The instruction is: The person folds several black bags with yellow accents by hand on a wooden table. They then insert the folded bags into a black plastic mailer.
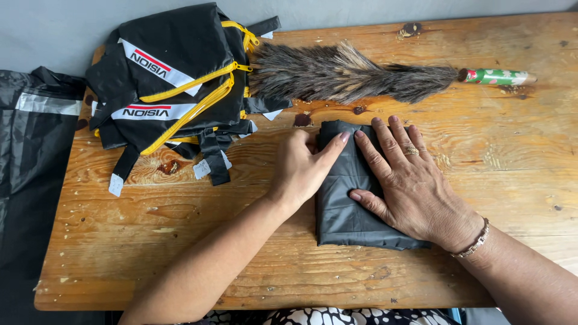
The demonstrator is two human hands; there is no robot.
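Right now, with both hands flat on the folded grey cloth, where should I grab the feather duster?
Take the feather duster by its green patterned handle, coming from the right. The handle pokes out bare toward the right; the feathered end lies against the black bags.

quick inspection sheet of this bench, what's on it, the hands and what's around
surface: worn wooden table, scratched and stained, pale crumbs scattered on it
job's things: folded dark grey cloth lying flat on the table
clutter: pile of black bags with yellow zips at the far left; feather duster with a green patterned handle along the far edge
grippers: left hand flat on the cloth's left edge; right hand pressed palm down on the cloth, ring and bracelet worn
cables: nothing seen
surroundings: black fabric with a grey strip left of the table; grey wall behind
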